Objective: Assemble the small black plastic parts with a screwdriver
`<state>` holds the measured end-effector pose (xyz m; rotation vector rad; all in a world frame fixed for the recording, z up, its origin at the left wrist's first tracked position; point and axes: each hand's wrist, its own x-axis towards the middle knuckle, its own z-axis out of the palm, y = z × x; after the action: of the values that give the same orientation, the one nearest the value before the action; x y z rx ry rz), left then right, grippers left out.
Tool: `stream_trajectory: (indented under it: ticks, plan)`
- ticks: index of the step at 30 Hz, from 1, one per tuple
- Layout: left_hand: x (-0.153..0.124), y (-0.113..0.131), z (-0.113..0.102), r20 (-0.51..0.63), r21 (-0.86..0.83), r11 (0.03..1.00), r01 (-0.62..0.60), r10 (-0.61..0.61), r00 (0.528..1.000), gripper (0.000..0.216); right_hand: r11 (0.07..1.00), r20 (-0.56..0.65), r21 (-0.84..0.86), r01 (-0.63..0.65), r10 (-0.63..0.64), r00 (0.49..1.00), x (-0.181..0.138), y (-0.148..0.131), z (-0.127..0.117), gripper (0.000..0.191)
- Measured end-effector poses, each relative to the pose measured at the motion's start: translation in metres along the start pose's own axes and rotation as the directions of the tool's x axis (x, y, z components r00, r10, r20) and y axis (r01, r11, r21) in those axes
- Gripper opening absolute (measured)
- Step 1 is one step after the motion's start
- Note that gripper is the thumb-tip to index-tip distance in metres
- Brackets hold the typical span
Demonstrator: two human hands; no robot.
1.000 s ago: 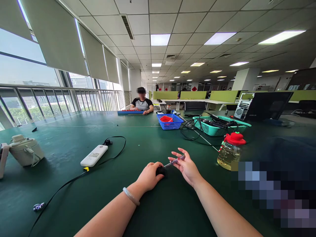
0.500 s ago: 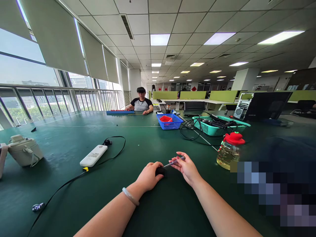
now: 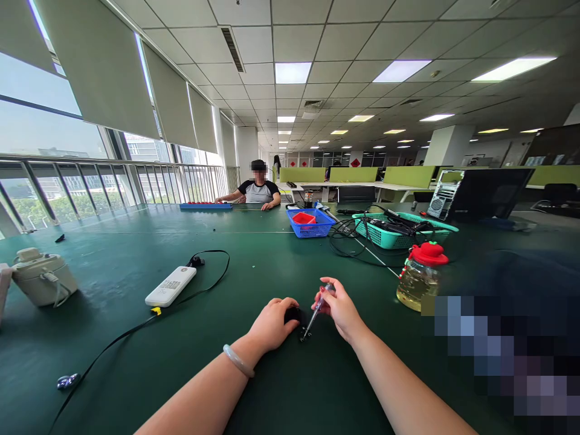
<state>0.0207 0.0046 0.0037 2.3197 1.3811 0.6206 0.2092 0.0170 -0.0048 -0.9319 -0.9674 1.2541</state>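
My left hand [image 3: 272, 323] is closed around a small black object [image 3: 293, 315] on the table; the fingers cover much of it, so its kind is unclear. Between the fingertips of my right hand [image 3: 342, 311] is a slim screwdriver [image 3: 315, 317] with a clear purplish handle, slanting down to the left. Its tip meets a few tiny dark, shiny pieces [image 3: 304, 334] lying just right of the black object. They are too small to tell apart.
On the green table [image 3: 181, 374], a white power bank [image 3: 171, 286] with a black cable lies left. To the right stand a red-lidded bottle [image 3: 421, 278], a blue basket [image 3: 312, 225] and a teal basket [image 3: 385, 234] of cables. Opposite sits a person [image 3: 259, 190].
The screwdriver has swung from the black object down to the small pieces on the table, now steeper. My left hand stays put. The person opposite has moved a blue tray leftward.
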Motion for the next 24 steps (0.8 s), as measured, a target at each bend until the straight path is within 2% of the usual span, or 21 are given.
stream_trajectory:
  ticks: [3, 6, 8, 11, 15, 19, 21, 24]
  plan:
    - [-0.001, 0.000, 0.000, 0.005, 0.011, 1.000, -0.002, 0.002, 1.000, 0.032, 0.993, -0.042, -0.022, 0.112, -0.113, 0.993, -0.001, -0.004, 0.002, 0.051]
    - [-0.002, 0.000, 0.000, 0.010, 0.024, 1.000, -0.012, 0.012, 1.000, 0.035, 0.957, -0.062, -0.081, 0.280, -0.285, 0.957, -0.007, -0.010, 0.006, 0.045]
    - [-0.002, -0.001, 0.000, 0.009, 0.028, 0.999, -0.020, 0.020, 1.000, 0.037, 0.910, -0.026, -0.160, 0.382, -0.391, 0.920, -0.014, -0.012, 0.011, 0.037]
    - [-0.001, -0.004, 0.003, 0.004, 0.031, 0.999, -0.022, 0.022, 1.000, 0.041, 0.804, 0.124, -0.299, 0.514, -0.502, 0.856, -0.025, -0.013, 0.018, 0.022]
    - [0.000, -0.008, 0.006, -0.007, 0.033, 0.999, -0.030, 0.031, 1.000, 0.039, 0.654, 0.314, -0.444, 0.612, -0.526, 0.790, -0.034, -0.013, 0.023, 0.017]
    - [0.000, -0.009, 0.007, -0.014, 0.020, 0.999, -0.042, 0.042, 0.999, 0.035, 0.558, 0.364, -0.522, 0.645, -0.538, 0.760, -0.037, -0.016, 0.022, 0.019]
    - [0.000, -0.008, 0.006, -0.009, 0.017, 0.999, -0.041, 0.041, 0.999, 0.035, 0.560, 0.340, -0.517, 0.648, -0.560, 0.755, -0.038, -0.017, 0.022, 0.019]
    - [0.000, -0.008, 0.006, -0.006, 0.016, 0.999, -0.040, 0.041, 0.999, 0.036, 0.620, 0.275, -0.476, 0.624, -0.570, 0.775, -0.038, -0.019, 0.023, 0.017]
